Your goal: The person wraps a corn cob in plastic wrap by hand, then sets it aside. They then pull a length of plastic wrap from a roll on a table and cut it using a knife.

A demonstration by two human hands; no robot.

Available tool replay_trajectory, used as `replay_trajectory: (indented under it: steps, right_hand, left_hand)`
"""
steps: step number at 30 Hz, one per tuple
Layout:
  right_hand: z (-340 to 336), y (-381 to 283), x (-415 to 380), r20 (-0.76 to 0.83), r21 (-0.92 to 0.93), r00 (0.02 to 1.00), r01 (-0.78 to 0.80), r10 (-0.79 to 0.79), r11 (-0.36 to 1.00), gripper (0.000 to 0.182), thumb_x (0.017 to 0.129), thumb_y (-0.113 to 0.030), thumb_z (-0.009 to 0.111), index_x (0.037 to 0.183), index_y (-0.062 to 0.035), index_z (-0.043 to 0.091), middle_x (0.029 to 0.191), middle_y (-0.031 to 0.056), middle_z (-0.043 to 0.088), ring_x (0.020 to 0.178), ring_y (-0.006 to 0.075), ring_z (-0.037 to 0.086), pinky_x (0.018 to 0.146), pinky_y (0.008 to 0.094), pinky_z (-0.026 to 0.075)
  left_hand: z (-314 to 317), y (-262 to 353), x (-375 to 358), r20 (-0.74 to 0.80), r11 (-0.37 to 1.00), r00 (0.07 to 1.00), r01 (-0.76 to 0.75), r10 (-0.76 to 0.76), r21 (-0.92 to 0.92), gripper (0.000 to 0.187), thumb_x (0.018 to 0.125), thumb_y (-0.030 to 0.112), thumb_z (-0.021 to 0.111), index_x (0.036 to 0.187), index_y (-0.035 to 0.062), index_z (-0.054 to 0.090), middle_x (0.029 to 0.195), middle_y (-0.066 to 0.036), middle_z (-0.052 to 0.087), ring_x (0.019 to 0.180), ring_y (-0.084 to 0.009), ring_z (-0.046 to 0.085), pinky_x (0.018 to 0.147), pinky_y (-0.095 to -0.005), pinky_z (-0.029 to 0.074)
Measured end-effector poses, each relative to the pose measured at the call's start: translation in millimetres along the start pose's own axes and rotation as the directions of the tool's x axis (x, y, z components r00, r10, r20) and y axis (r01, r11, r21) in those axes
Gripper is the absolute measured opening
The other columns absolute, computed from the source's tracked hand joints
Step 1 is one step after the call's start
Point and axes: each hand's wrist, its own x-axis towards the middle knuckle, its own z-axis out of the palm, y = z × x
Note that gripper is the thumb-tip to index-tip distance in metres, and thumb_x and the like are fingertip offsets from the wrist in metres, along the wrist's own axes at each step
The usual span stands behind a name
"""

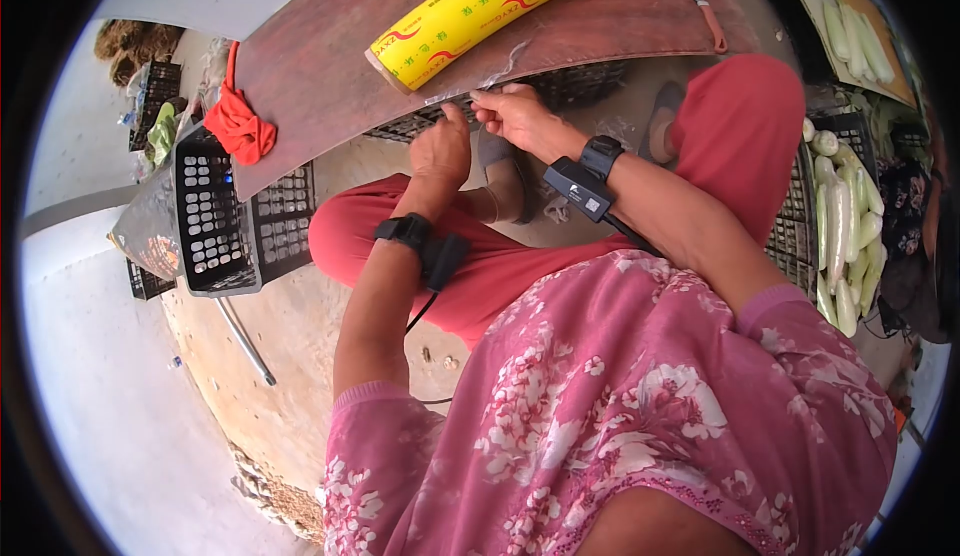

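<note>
A yellow roll of plastic wrap (500, 16) with red and green print lies on the reddish-brown board (320, 76). Just below the board's near edge, my left hand (442, 153) is closed, thumb uppermost. Beside it my right hand (522, 121) pinches at the same edge, thumb and forefinger pressed together. The fingertips of both hands are close to each other. Whatever they hold is too thin to make out. A wisp of clear film (508, 64) shows on the board just above the right fingers.
A knife (703, 6) with an orange-red handle lies at the board's right. Red cloth (240, 128) hangs over its left corner, above a black crate (212, 216). Long pale-green vegetables (845, 226) fill a crate at right; more lie on a board (868, 31) behind.
</note>
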Motion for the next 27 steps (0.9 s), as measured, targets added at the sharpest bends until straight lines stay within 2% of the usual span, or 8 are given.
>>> replay_trajectory:
  steps: [5,8,11,14,15,18,24,27]
  right_hand:
    - [-7.9,1.6,3.1,0.048,-0.132,0.996,0.077,-0.071,0.988,0.015,0.082,-0.014,0.065,0.085,-0.0012,0.059,0.075,0.0045,0.060,0.060,0.0100,0.055,0.051,0.0219,0.043]
    - [-8.2,-0.1,1.2,0.031,-0.278,0.990,0.138,-0.135,0.951,0.018,0.082,-0.016,0.065,0.088,-0.0002,0.060,0.076,0.0042,0.061,0.061,0.0094,0.056,0.051,0.0214,0.043]
    - [-9.6,0.1,-1.1,0.043,-0.320,0.986,0.165,-0.160,0.933,0.020,0.081,-0.018,0.066,0.089,-0.0001,0.060,0.076,0.0037,0.062,0.060,0.0089,0.056,0.050,0.0204,0.043]
    - [-10.6,1.5,-4.0,0.031,-0.273,0.986,0.163,-0.161,0.948,0.019,0.082,-0.018,0.066,0.088,-0.0014,0.060,0.075,0.0028,0.061,0.059,0.0084,0.055,0.050,0.0202,0.043]
    - [-11.2,1.1,-5.2,0.036,-0.259,0.988,0.154,-0.150,0.953,0.018,0.082,-0.018,0.066,0.088,-0.0016,0.060,0.075,0.0027,0.061,0.059,0.0082,0.055,0.050,0.0203,0.043]
    - [-11.7,1.0,-6.3,0.063,-0.240,0.990,0.140,-0.129,0.961,0.018,0.083,-0.019,0.065,0.087,-0.0025,0.059,0.073,0.0020,0.060,0.058,0.0075,0.054,0.050,0.0207,0.042]
    - [-19.6,7.2,-11.3,0.031,-0.246,0.994,0.110,-0.106,0.963,0.012,0.083,-0.016,0.063,0.085,-0.0046,0.058,0.071,0.0004,0.058,0.056,0.0063,0.050,0.049,0.0203,0.040]
    - [-23.9,7.7,-13.6,0.003,-0.232,0.995,0.096,-0.098,0.968,0.009,0.083,-0.014,0.063,0.083,-0.0055,0.058,0.069,-0.0002,0.057,0.057,0.0060,0.049,0.048,0.0201,0.039]
  left_hand:
    - [19.4,12.5,-1.3,-0.031,0.950,0.991,0.117,-0.132,-0.288,0.055,0.080,0.012,0.051,0.127,-0.0057,0.029,0.097,-0.026,0.060,0.095,-0.0382,0.059,0.079,-0.0420,0.049]
    - [21.4,15.6,3.7,-0.153,0.862,0.969,0.093,-0.193,-0.498,0.051,0.078,0.009,0.053,0.123,-0.0060,0.034,0.095,-0.027,0.059,0.094,-0.0414,0.058,0.080,-0.0422,0.047]
    - [37.4,14.4,8.9,-0.313,0.676,0.891,-0.010,-0.329,-0.737,0.038,0.078,0.006,0.054,0.113,-0.0059,0.044,0.093,-0.023,0.060,0.084,-0.0355,0.061,0.074,-0.0398,0.049]
    - [41.1,18.0,12.3,0.110,0.017,0.829,0.142,-0.549,-0.990,0.025,0.079,0.006,0.054,0.101,-0.0044,0.051,0.088,-0.015,0.060,0.078,-0.0258,0.062,0.068,-0.0370,0.050]
    - [41.3,15.9,15.2,0.277,-0.172,0.797,0.218,-0.536,-0.961,0.016,0.080,0.005,0.051,0.095,-0.0001,0.052,0.087,-0.009,0.058,0.075,-0.0192,0.061,0.062,-0.0341,0.050]
    - [40.8,3.8,16.2,0.442,-0.488,0.862,0.284,-0.247,-0.826,0.013,0.080,0.003,0.052,0.092,0.0031,0.052,0.088,-0.009,0.057,0.076,-0.0205,0.060,0.064,-0.0334,0.048]
    - [35.9,6.7,18.2,0.327,-0.775,0.926,0.345,0.189,-0.529,0.022,0.084,0.014,0.058,0.103,0.0072,0.051,0.095,-0.005,0.054,0.088,-0.0223,0.052,0.082,-0.0375,0.041]
    - [28.3,19.9,16.4,0.342,-0.792,0.930,0.309,0.135,-0.527,0.024,0.085,0.024,0.060,0.102,0.0089,0.052,0.102,-0.006,0.053,0.093,-0.0232,0.048,0.085,-0.0393,0.039]
